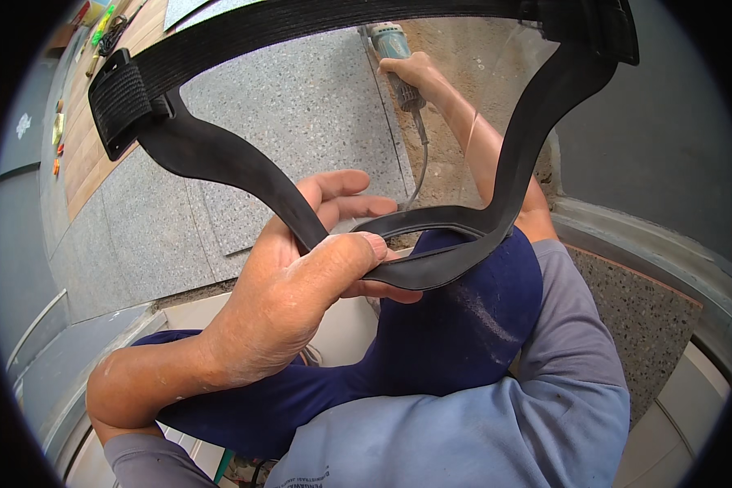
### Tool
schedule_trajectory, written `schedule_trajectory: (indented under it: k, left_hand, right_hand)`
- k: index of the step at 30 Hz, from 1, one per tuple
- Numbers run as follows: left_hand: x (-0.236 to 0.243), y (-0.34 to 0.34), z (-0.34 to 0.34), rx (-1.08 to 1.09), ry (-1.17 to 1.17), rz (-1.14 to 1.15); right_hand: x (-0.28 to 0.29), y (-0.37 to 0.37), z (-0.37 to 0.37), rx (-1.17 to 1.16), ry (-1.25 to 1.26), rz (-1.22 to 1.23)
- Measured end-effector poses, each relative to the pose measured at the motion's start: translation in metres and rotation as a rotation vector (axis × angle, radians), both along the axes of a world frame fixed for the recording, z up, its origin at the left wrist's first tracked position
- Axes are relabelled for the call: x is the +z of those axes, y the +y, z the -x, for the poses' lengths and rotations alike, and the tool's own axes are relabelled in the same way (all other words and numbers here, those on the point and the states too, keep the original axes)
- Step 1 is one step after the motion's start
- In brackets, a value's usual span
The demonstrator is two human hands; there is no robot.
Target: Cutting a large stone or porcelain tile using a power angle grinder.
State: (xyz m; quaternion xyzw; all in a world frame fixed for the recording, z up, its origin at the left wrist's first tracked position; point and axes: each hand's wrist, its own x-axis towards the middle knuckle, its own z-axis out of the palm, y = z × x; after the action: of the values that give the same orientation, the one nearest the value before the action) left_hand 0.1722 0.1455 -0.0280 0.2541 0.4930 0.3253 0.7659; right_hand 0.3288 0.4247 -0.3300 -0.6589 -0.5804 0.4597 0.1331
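Close up, my left hand (pixel 289 285) grips the lower rim of a protective face shield (pixel 431 272) between thumb and fingers. The shield has a black rubbery rim and a wide black elastic strap (pixel 317 31) with buckles at both sides. Farther off, my right hand (pixel 415 71) is closed around the body of a teal and black angle grinder (pixel 392 42) held low by the floor. Its grey cord (pixel 424 150) trails back toward me. The grinder's disc is not clearly visible.
Speckled grey terrazzo tiles (pixel 301 106) cover the floor ahead, beside a strip of bare brown ground (pixel 455 45). Another speckled slab (pixel 634 317) lies by the grey wall (pixel 659 122) at right. Small tools (pixel 58 150) lie along the far left. My blue-trousered knee (pixel 472 317) is raised.
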Motion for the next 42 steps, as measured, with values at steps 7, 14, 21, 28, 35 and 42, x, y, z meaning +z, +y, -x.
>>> schedule_trajectory:
  k: [7,14,21,28,35,42]
  left_hand:
    - [0.001,0.000,0.000,-0.003,0.005,0.003]
    - [0.001,-0.001,0.000,-0.018,0.006,0.001]
    - [0.001,-0.002,-0.001,-0.018,0.006,-0.008]
    - [0.000,-0.003,-0.001,-0.018,0.006,-0.010]
    - [0.000,-0.004,-0.001,-0.025,0.006,-0.008]
    - [-0.003,-0.005,-0.001,-0.011,-0.004,-0.001]
  right_hand:
    - [0.003,0.001,-0.004,0.041,0.035,0.019]
    - [0.003,0.000,-0.003,0.031,0.038,0.017]
    - [0.006,-0.004,-0.004,0.006,0.012,0.050]
    - [0.010,-0.009,-0.006,0.020,0.052,0.031]
    - [0.008,-0.011,-0.007,0.019,0.046,0.026]
    - [0.016,-0.016,-0.008,0.020,-0.003,0.066]
